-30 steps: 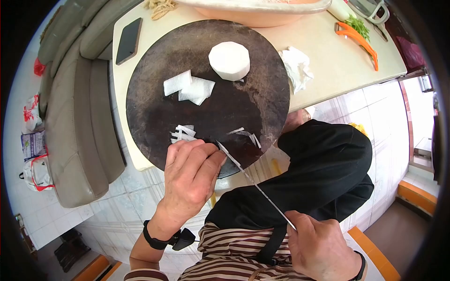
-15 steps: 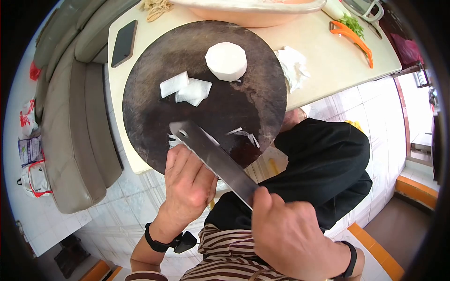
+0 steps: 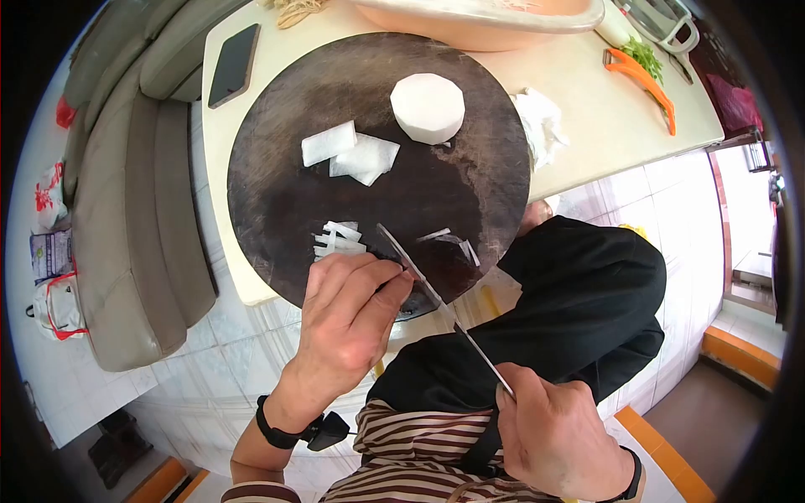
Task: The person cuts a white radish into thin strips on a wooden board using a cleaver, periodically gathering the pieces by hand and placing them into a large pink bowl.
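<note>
A kitchen knife, its blade seen nearly edge-on, slants up and left from my right hand, which is closed on its handle end. My left hand is at the near edge of the round dark chopping board. Its fingers are bunched, with the fingertips against or right beside the blade; what lies between them is hidden. Thin white radish-like sticks lie just beyond those fingers. A few slivers sit right of the blade. Farther back are white slices and a thick white chunk.
A large peach basin stands behind the board. A phone lies on the table at left. To the right are crumpled white tissue, an orange peeler and green leaves. A grey sofa stands at left.
The blade has turned from its flat side to nearly edge-on and moved right, off the sticks. My right hand shifted right and down; my left fingertips moved right to the blade. The view shifted slightly.
</note>
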Motion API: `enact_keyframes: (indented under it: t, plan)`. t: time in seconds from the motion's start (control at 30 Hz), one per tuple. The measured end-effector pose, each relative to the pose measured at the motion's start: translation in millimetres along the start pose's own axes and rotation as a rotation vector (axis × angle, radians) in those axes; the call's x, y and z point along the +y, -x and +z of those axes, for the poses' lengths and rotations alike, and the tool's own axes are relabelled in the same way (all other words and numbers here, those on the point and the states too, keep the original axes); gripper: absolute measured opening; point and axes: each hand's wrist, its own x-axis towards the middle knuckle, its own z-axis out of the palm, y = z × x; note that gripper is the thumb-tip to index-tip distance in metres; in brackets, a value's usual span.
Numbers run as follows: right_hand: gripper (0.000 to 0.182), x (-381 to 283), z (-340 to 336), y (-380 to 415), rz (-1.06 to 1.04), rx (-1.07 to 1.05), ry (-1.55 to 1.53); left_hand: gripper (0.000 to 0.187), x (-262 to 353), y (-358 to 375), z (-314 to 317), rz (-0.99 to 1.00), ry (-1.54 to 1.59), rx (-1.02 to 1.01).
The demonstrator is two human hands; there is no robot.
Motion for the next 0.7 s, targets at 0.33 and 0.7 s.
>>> enact_keyframes:
  t: [0.33,0.7]
  plan:
    - [0.013,-7,-1,-10,0.093,-0.091,-0.039,0.027,2,0,2,0.014,-0.009,-0.004]
    - [0.016,17,11,-20,-0.038,0.063,-0.23,0.023,6,4,6,-0.005,-0.018,0.05]
